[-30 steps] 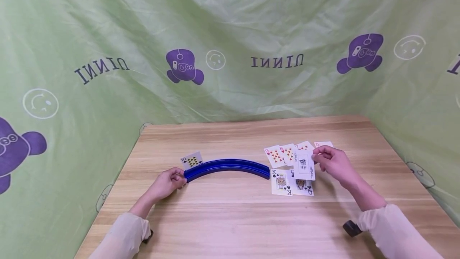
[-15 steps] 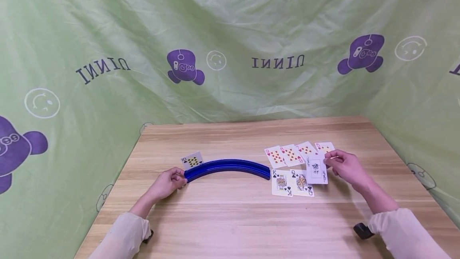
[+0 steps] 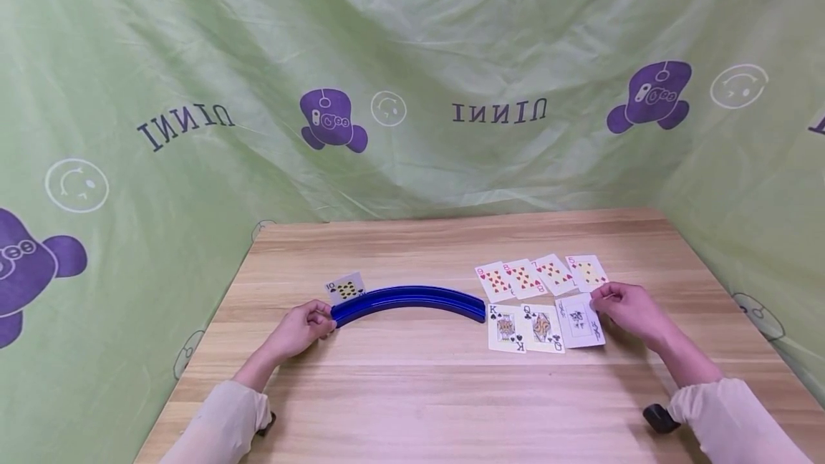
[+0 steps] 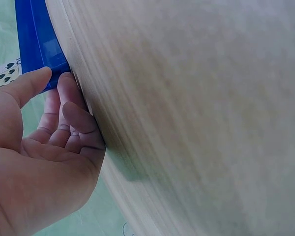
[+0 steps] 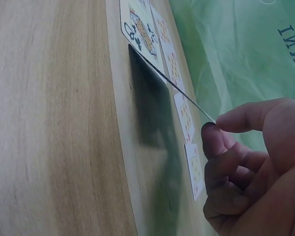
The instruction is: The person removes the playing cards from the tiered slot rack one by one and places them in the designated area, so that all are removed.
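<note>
My left hand (image 3: 303, 331) pinches the left end of a blue curved card holder (image 3: 412, 297) between thumb and fingers. A ten of spades (image 3: 346, 288) stands at the holder's left part, its lower edge hidden. The right hand (image 3: 634, 315) pinches a joker card (image 3: 576, 321) by its upper right corner. Seen nearly edge-on in the right wrist view, the joker (image 5: 177, 87) slants up off the table, its low edge by the queen of clubs (image 5: 141, 30). To the left of the joker lie the queen and a king of spades (image 3: 505, 328), face up.
Behind them lies a row of red cards: a nine (image 3: 495, 281), an eight (image 3: 523, 278), a seven (image 3: 553, 274) and a five (image 3: 587, 272). They rest on a wood-grain table (image 3: 412, 392). A green printed curtain (image 3: 412, 177) hangs around the back and sides.
My right hand has carried the joker rightward and down, from over the queen to beside it. The queen, seven and five now show more fully. The left hand and holder have stayed still.
</note>
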The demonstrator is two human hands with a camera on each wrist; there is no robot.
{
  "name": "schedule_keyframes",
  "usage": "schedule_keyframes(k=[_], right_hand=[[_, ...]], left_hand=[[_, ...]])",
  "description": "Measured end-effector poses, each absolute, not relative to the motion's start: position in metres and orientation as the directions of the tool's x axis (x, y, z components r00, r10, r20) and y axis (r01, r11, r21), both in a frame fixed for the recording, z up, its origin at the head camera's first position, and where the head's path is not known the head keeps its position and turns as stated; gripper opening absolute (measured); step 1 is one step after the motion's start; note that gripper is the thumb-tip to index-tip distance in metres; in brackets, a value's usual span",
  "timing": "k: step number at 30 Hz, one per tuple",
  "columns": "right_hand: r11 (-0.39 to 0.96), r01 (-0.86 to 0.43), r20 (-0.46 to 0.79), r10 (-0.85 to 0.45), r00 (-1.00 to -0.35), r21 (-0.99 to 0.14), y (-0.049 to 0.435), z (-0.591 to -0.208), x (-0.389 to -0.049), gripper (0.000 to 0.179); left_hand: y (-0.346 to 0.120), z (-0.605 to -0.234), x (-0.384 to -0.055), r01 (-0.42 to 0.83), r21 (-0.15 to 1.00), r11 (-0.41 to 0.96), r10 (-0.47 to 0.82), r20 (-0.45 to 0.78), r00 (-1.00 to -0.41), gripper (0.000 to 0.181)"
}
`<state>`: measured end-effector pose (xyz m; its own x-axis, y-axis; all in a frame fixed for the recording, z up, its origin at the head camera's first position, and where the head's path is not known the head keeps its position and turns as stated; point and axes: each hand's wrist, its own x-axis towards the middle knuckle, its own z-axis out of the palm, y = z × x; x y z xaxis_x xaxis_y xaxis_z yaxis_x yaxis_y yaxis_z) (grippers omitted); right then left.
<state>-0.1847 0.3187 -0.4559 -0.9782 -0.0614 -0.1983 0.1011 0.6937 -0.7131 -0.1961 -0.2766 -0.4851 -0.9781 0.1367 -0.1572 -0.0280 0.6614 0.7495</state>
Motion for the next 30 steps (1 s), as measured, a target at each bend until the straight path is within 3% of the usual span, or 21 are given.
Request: schedule_keyframes(k=[16,30], right_hand=[[0.769,0.1,-0.239,-0.07,-0.969,-0.631,0.326,-0.45,-0.183,0.029],[0.688,0.055,-0.185,-0.117,-0.976,-0.724,0.291,-0.436,-0.195,0.031]], left_hand=[[-0.277,-0.486,-0.197,-0.024,0.748,0.663,0.14,-0.155,-0.978,0.022],[-0.277,-0.487,-0.197,-0.024,0.748,0.664,0.144,-0.16,-0.977,0.022]])
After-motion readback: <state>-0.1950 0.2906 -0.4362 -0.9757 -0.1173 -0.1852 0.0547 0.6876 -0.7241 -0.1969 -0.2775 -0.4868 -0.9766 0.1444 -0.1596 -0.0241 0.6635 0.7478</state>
